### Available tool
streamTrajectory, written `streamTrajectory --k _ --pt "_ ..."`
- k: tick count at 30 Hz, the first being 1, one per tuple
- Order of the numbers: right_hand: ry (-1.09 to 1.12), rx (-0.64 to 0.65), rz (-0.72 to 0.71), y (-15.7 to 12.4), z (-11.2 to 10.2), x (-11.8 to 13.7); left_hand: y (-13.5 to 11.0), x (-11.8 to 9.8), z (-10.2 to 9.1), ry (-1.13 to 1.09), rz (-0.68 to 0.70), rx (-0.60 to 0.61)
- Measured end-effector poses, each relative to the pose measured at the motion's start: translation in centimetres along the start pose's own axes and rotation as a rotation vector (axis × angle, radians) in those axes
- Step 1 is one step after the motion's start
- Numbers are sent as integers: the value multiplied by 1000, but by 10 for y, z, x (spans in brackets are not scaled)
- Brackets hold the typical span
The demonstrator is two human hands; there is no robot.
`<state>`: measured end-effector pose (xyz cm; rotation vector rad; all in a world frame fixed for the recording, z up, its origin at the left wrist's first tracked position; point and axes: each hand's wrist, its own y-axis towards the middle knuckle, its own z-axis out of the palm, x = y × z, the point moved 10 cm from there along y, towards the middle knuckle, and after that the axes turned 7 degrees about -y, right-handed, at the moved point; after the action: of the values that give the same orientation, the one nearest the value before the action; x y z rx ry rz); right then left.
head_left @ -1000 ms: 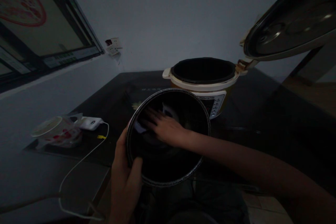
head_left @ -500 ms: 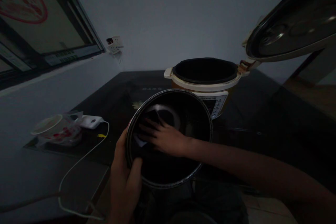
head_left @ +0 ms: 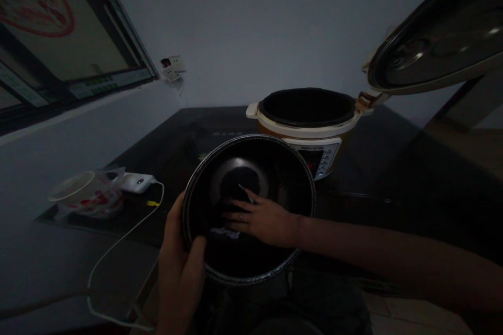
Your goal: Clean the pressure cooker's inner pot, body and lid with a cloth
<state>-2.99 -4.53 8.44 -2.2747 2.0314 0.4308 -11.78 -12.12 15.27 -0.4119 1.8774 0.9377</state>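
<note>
A black cooker inner pot (head_left: 236,167) is tilted so that its opening faces me. Its left rim is in the grip of my left hand (head_left: 183,261), thumb inside and fingers around the outer wall. My right hand (head_left: 267,220) reaches into the pot from the right, fingers stretched out and apart over the inner surface, with a ring on one finger. Below the fingertips shows a small whitish crumpled scrap (head_left: 226,233); its kind is unclear. Whether the palm presses on anything is hidden. Behind the pot stands an electric cooker (head_left: 302,128), its lid (head_left: 440,42) raised.
On the dark table (head_left: 377,167), a white power strip (head_left: 137,182) with a trailing cable lies at left. Beside it is a tub (head_left: 74,188) wrapped in a clear plastic bag. A wall socket (head_left: 173,68) and a window (head_left: 78,26) are behind.
My right hand has slid rightward and slightly down inside the pot, uncovering more of the whitish scrap. The pot and my left hand have shifted slightly left.
</note>
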Motion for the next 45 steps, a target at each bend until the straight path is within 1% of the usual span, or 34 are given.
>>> streamTrajectory --k 4,8,11,13,17,19,23,27,30,33,36,39,41,45 --pt "-26 -29 198 8 -13 -28 -1 2 1 10 1 12" --pt "-41 -26 406 6 -21 -61 -4 4 2 -7 -12 23" --pt "-38 -35 518 0 -20 -70 -4 2 2 3 0 18" --pt "-13 -23 504 -3 -13 -63 -4 0 2 4 14 13" --pt "41 -20 314 -4 -1 -28 -1 -3 1 -13 20 2" --pt "78 2 236 -7 3 -15 0 -3 0 -8 12 -7" --pt "178 149 119 -14 11 0 0 -3 1 -2 9 -1" --pt "241 271 54 -21 10 2 -1 0 1 0 5 4" --pt "275 350 95 -27 9 -5 -1 2 0 11 -15 -2" --pt "284 439 184 -35 12 -14 -1 1 -1 3 -10 2" --pt "237 476 281 -40 14 -25 -2 -1 -2 15 15 -4" --pt "110 424 406 -42 11 -44 -4 2 -2 9 -3 -3" --pt "14 362 478 -43 5 -58 -5 5 0 -1 -25 4" --pt "-100 226 540 -39 -9 -77 -5 4 2 -12 -20 10"
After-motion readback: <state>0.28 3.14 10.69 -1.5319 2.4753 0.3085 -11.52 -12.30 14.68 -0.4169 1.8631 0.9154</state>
